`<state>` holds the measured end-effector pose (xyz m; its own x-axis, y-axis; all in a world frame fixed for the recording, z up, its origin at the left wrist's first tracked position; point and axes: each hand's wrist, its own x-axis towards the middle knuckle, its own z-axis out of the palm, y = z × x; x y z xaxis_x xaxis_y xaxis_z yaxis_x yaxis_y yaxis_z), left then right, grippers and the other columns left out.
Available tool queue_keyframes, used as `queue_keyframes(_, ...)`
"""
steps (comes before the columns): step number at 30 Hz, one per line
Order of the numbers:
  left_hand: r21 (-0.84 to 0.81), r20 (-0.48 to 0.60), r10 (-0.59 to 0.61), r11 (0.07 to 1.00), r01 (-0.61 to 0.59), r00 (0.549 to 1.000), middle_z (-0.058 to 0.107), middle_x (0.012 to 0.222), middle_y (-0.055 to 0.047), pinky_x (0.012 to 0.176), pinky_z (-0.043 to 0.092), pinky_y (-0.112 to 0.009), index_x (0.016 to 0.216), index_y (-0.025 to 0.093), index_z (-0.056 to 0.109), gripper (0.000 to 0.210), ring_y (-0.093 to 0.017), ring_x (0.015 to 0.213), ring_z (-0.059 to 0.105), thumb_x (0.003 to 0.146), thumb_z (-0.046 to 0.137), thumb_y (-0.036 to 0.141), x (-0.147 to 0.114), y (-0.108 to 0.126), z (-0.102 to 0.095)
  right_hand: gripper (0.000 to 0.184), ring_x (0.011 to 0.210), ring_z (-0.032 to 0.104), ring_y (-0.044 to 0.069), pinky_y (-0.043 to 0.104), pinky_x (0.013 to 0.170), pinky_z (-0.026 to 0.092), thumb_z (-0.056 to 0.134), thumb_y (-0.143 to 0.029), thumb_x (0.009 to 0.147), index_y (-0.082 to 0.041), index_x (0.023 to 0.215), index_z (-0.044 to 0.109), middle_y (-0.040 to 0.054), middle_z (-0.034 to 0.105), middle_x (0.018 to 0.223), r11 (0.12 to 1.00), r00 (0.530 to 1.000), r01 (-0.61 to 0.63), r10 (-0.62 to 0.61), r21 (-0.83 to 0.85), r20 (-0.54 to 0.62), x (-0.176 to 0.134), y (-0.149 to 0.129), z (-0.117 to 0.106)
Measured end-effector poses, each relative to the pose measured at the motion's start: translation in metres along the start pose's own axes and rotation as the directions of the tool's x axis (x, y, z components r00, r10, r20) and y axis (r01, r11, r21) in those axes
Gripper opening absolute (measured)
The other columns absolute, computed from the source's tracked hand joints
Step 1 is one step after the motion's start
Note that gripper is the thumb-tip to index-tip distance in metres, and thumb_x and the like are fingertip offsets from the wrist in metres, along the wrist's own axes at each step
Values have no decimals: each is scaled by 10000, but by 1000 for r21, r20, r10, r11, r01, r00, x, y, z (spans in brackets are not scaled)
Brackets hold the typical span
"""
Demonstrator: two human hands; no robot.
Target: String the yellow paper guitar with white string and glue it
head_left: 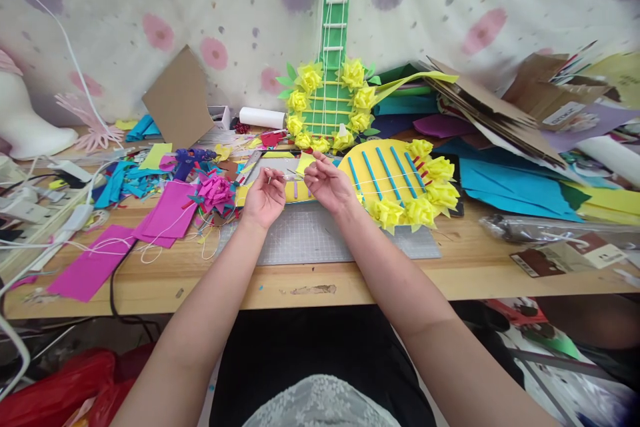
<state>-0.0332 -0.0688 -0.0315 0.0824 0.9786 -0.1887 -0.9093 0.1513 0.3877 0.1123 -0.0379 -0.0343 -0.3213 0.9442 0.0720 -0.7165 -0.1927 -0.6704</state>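
My left hand (267,196) and my right hand (327,181) are raised close together over the neck of a yellow paper guitar (343,167). Their fingertips are pinched, with a short stretch of thin white string (291,177) running between them. White strands also cross the guitar's round body, over several blue paper strips (385,173). Yellow paper roses (427,193) edge that body on the right. Under the guitar lies a grey cutting mat (305,233). A magenta paper flower (215,192) sits just left of my left hand.
Behind stands a green paper guitar (336,33) with yellow roses. A blue glue gun (193,159), magenta sheets (95,263) and loose cords crowd the left. Blue paper (515,180), stacked cardboard (495,107) and a plastic-wrapped item (545,230) are on the right.
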Motion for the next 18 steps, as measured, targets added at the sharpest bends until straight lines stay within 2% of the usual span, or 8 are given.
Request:
queue_keyframes(2, 68, 48, -28, 997, 24, 998, 425, 549, 34, 460, 411, -86, 663, 152, 496, 258, -33, 547, 498, 905, 425, 205, 0, 0, 0, 144, 432, 303, 58, 178, 416, 266, 553, -136, 740, -224, 841, 502, -91, 235, 515, 1000, 1000, -6, 6, -1, 18, -1, -3, -1)
queue_keyframes(4, 166, 75, -34, 986, 21, 997, 340, 526, 51, 402, 349, -93, 639, 152, 467, 238, -30, 476, 416, 871, 492, 196, 1, 1, 1, 139, 422, 223, 52, 181, 399, 195, 549, -123, 729, -213, 827, 508, -92, 224, 520, 999, 999, -18, 20, -50, 31, -1, -6, -1)
queue_keyframes(8, 325, 109, 25, 944, -59, 994, 268, 513, 56, 355, 245, -113, 596, 153, 408, 263, -36, 436, 343, 823, 542, 145, 2, 4, 5, 151, 435, 190, 43, 188, 419, 138, 547, -104, 703, -190, 827, 531, -93, 224, 521, 986, 1000, -13, 16, -167, 19, -2, -12, -1)
queue_keyframes(13, 375, 117, 81, 919, -120, 990, 265, 513, 59, 363, 212, -119, 606, 156, 391, 269, -37, 441, 343, 804, 573, 154, 2, 4, 4, 145, 437, 174, 43, 206, 442, 127, 553, -153, 713, -183, 854, 536, -100, 220, 521, 952, 1000, 4, -3, -305, 3, -3, -13, -1)
queue_keyframes(16, 380, 91, 76, 919, -105, 993, 260, 511, 68, 379, 237, -123, 620, 163, 379, 282, -33, 430, 325, 800, 595, 186, 1, 2, 2, 175, 443, 215, 51, 215, 454, 166, 572, -191, 716, -181, 889, 544, -99, 254, 527, 864, 1000, 7, -6, -504, 3, -3, -8, -4)
queue_keyframes(18, 369, 87, 88, 922, -114, 992, 259, 507, 73, 403, 272, -127, 629, 167, 378, 279, -31, 424, 316, 805, 594, 190, 1, -1, 1, 152, 462, 260, 62, 224, 473, 211, 592, -206, 713, -181, 859, 557, -91, 276, 535, 715, 1000, 19, -18, -699, 10, -3, -3, -4)
